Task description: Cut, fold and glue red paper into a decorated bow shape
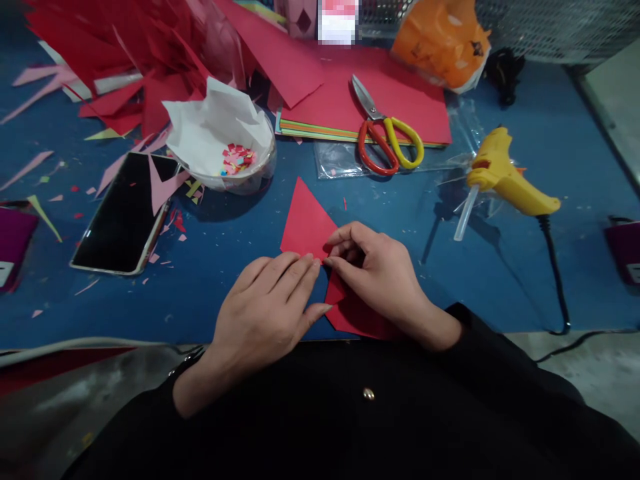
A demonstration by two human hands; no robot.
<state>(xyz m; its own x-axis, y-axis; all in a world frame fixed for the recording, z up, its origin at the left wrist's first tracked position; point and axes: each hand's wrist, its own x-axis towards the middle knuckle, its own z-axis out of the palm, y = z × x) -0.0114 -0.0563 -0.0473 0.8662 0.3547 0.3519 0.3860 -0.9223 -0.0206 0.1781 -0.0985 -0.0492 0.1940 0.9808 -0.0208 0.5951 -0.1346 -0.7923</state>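
Observation:
A folded sheet of red paper (pixel 307 223) lies on the blue table near its front edge, a pointed corner facing away from me. Flat across its middle rests my left hand (pixel 267 300), fingers stretched out and the thumb apart. My right hand (pixel 377 267) pinches the paper between thumb and forefinger beside my left fingertips. Another part of the red paper (pixel 357 319) shows below my right hand, close to the table edge. The hands cover the middle of the sheet, so the fold there is partly hidden.
Scissors (pixel 383 133) lie on a stack of coloured paper (pixel 415 100). To the right stands a yellow glue gun (pixel 515 177) with its cord. A bowl (pixel 260 167) of paper bits, a phone (pixel 125 217), red scraps (pixel 150 60) and an orange packet (pixel 440 43) surround the work area.

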